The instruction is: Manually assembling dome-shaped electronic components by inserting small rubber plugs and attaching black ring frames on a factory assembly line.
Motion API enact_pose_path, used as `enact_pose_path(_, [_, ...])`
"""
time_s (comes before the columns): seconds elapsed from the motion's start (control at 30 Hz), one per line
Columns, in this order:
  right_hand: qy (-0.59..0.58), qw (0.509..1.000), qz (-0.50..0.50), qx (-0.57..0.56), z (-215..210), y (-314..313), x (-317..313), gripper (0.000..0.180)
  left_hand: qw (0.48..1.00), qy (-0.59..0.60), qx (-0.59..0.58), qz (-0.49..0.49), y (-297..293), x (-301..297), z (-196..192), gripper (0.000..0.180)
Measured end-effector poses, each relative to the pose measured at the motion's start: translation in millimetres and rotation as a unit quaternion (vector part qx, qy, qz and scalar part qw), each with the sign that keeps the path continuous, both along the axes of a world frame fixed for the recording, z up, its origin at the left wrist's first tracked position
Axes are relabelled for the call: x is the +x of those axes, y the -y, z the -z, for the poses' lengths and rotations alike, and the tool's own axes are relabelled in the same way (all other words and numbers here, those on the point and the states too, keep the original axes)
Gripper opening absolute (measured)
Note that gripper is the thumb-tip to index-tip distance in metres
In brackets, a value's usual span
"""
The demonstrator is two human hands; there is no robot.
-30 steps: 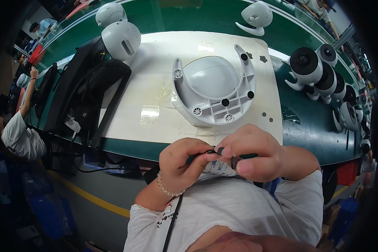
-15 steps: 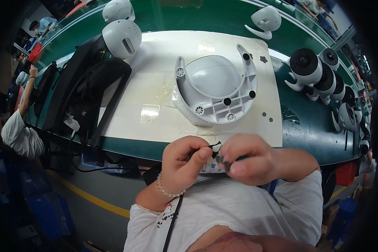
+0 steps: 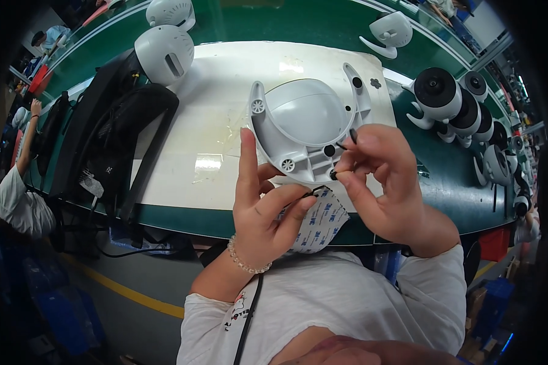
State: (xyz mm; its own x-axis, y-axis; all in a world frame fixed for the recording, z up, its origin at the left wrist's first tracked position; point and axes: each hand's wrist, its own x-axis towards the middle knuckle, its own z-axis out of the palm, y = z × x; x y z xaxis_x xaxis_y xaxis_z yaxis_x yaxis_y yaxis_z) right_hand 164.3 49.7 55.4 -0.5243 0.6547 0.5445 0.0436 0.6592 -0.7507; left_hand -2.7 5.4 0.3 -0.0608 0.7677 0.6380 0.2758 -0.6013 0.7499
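Head view. Shows a pad (image 3: 333,175) at the near edge of the base (image 3: 298,154), pinched in the right hand (image 3: 399,182), and a liner (image 3: 319,225) this side of the base, pinched in the left hand (image 3: 263,213). Suggests a light, soft, tacky-backed pad, best taken by its rim. Against the earlier frame, shows both hands shifted toward the base.

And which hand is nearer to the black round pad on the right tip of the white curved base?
Right. The right hand is below the pad in the picture; the left hand is lower and farther left.
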Motion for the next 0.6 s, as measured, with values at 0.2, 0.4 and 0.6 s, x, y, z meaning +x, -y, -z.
enact_pose_path(0.2, [0.079,0.960,0.036,0.265,5.8,1.4,0.9,0.045,1.000,0.014,0.005,0.001,-4.0,6.8,-0.6,0.009])
enact_pose_path(0.4, [0.134,0.944,0.018,0.300,-11.0,4.8,6.1,0.040,1.000,0.002,0.027,-0.013,-5.4,6.2,1.0,0.011])
enact_pose_path(0.6, [0.082,0.967,0.032,0.238,-22.7,-12.4,-7.8,0.055,0.998,-0.019,0.040,-0.033,-5.5,5.0,2.4,0.010])
